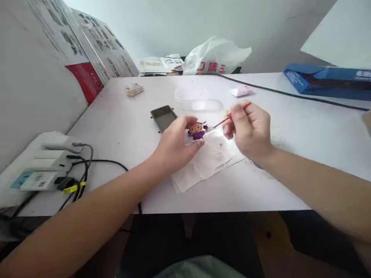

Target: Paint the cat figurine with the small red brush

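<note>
Fingers of the left hand (176,143), curved partway open, hold a small orange-and-purple figure (197,133) at the far edge of a white tissue (214,156). The right hand (251,129) pinches a thin red brush (228,118), tip just right of the figure. Left lies a dark-screened device (164,118); far, a clear container (198,104). Tabletop (121,116) stretches left toward a power strip (26,170), ending at its near edge.

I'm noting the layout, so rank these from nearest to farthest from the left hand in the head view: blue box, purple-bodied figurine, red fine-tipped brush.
1. Purple-bodied figurine: between the left hand's thumb and fingers.
2. Red fine-tipped brush: to the right, in the right hand.
3. Blue box: far right, toward the back.
</note>
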Tool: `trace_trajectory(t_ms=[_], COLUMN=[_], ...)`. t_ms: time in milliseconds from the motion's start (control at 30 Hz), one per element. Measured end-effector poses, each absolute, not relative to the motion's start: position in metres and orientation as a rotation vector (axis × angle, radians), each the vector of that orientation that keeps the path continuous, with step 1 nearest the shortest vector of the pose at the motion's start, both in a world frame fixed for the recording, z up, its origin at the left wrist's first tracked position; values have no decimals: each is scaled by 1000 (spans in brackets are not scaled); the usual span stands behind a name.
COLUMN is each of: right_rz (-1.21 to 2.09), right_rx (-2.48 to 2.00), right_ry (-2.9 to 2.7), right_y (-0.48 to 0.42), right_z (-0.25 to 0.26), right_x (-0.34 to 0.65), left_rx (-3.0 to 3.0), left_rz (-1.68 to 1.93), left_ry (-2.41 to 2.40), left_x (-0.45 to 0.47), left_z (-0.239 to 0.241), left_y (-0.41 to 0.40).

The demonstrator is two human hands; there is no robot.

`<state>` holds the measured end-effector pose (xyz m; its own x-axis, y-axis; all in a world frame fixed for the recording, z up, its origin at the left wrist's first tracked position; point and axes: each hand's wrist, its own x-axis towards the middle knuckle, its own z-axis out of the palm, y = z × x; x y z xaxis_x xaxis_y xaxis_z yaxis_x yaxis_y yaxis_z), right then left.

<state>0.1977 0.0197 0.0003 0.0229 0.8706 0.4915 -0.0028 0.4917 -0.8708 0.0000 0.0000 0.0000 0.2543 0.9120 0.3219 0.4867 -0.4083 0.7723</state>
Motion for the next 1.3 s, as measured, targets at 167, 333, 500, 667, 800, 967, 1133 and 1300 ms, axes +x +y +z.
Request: trace_trajectory(t_ms=[167, 333, 500, 667, 800, 967, 1133, 1300], right_rz=[869, 851, 804, 752, 673, 573, 446, 518], right_rx=[-827, -838, -817, -799, -743, -720, -703, -681], right_ry=[-1412, -1410, -1412, -1455, -1503, -1485, -1451, -1516], right_y=[15, 17, 20, 20, 18, 15, 13, 11], right_z=[-2, -4, -2, -2, -2, 0, 4, 4], right_x=[198, 199, 199, 200, 200, 198, 197, 198], left_rx=[1960, 1976, 1984, 2025, 2009, 1992, 1977, 1987], left_rz=[1081, 1196, 1155, 1176, 1221, 1294, 1301, 1342], left_ry=[1253, 1214, 1222, 1201, 1132, 990, 902, 825], left_x=[-2, -3, 0, 3, 4, 5, 4, 4], left_z=[-1, -1, 0, 3, 0, -6, -9, -9], left_y=[3, 1, -2, -3, 0, 5, 5, 2])
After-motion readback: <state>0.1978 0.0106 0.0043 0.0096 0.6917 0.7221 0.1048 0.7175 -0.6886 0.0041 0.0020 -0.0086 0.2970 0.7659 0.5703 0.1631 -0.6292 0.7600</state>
